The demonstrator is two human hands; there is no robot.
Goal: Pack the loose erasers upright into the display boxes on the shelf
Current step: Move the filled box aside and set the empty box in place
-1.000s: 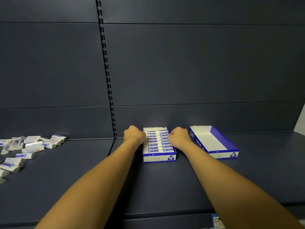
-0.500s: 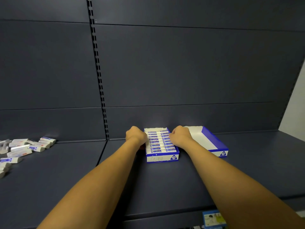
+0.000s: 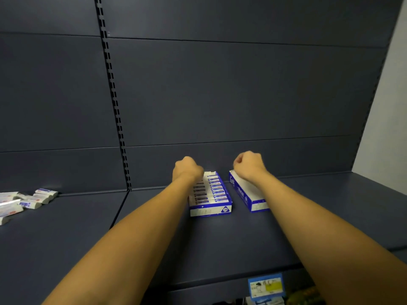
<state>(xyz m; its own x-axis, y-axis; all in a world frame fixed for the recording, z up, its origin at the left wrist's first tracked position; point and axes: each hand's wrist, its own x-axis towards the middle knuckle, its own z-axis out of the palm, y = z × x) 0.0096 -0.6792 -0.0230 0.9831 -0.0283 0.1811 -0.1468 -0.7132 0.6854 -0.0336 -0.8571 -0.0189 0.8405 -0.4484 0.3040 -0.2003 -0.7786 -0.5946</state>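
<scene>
Erasers: two lots. One lot stands upright in two rows inside the left display box (image 3: 210, 195); the loose erasers (image 3: 26, 202) lie in a heap at the far left of the shelf (image 3: 154, 238), well apart from both boxes.
Left hand (image 3: 186, 169): fingers curled into a loose fist, held above the back left corner of the left display box. Holds nothing that I can see; whether it touches the box rim I cannot tell.
Right hand (image 3: 248, 162): also curled, knuckles up, over the back end of the right display box (image 3: 246, 192). No eraser visible in it.
Hands overall: apart, one over each box, neither clamped on anything visible.
Left box status: looks full, rows packed front to back, labels facing up. My read: this one is done.
Right box status: the part not covered by the right forearm shows a bare white floor, no erasers. Not started, as far as I can judge.
Remaining: the whole loose heap still needs to go in, likely into the right box. Heap runs off the left edge, so the count is unknown.
Progress estimate: roughly half, one box of two.
Below shelf edge: a price tag (image 3: 266, 287) in blue and yellow, not relevant.
</scene>
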